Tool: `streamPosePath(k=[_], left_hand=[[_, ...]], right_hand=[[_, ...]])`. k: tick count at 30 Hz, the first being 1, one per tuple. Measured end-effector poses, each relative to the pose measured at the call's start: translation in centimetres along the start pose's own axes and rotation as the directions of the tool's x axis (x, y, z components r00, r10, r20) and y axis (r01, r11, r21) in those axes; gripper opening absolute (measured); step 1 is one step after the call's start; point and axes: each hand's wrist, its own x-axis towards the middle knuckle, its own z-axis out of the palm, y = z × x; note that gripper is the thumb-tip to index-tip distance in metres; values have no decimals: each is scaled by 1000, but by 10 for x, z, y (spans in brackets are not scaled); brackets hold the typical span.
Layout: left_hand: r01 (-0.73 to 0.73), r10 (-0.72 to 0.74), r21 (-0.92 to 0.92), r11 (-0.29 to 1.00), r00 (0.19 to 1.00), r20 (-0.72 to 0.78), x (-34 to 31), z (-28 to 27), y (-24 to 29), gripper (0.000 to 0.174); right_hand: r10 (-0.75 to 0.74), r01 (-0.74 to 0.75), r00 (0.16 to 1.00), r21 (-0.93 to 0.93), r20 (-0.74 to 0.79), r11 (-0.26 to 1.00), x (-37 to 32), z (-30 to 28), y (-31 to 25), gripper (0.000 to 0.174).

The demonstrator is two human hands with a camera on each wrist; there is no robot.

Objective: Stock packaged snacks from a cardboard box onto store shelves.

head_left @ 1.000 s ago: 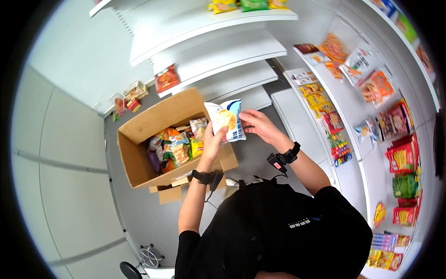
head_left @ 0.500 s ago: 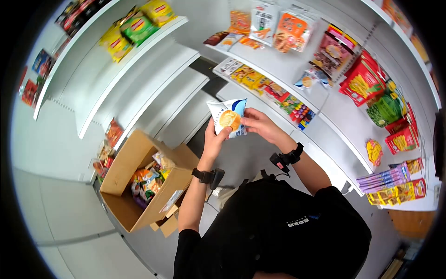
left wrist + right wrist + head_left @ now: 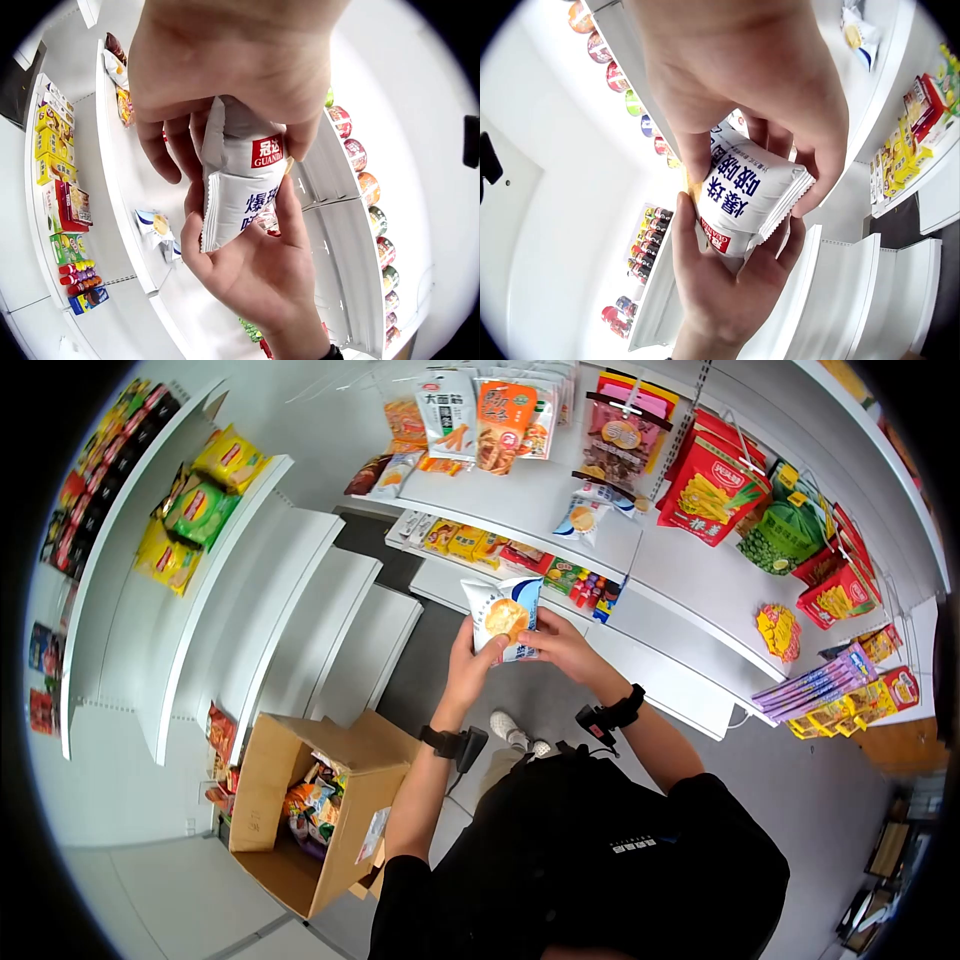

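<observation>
A white and blue snack bag [image 3: 506, 618] with a round yellow food picture is held in front of the body between both hands. The left hand [image 3: 468, 672] grips its left side, thumb on the front; the right hand [image 3: 572, 652] pinches its right side. In the left wrist view the bag [image 3: 251, 176] shows its side with a red label, the left hand [image 3: 232, 67] above and the right hand [image 3: 259, 281] below. In the right wrist view the right hand [image 3: 754, 82] is nearest, with the left hand [image 3: 724, 296] at the bag's [image 3: 742, 195] other end.
Similar white and blue bags [image 3: 583, 518] lie on the shelf [image 3: 520, 495] ahead, below hanging snack packs [image 3: 712, 485]. An open cardboard box [image 3: 345, 815] of snacks stands on the floor at left. Stepped white shelves [image 3: 300, 625] rise behind it; chip bags [image 3: 201, 510] sit higher up.
The view has swung right, so the box and stepped shelves now lie further left and the stocked shelves are more central. Both hands still hold the bag in front of the body.
</observation>
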Motion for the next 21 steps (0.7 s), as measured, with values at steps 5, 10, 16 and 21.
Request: streamPosePath(k=[5, 10, 16, 21], left_hand=[[31, -28, -25, 999, 995, 98, 33, 4, -20, 47], [119, -106, -50, 992, 974, 201, 67, 1, -38, 40], [207, -206, 21, 978, 951, 231, 103, -7, -50, 37], [243, -258, 89, 966, 890, 375, 128, -14, -69, 44]], right_hand=[[7, -16, 977, -40, -213, 999, -2, -13, -12, 53], [2, -4, 965, -9, -261, 1000, 10, -37, -5, 62], [51, -32, 937, 58, -345, 998, 28, -46, 5, 64], [115, -2, 894, 252, -433, 968, 39, -65, 22, 46]])
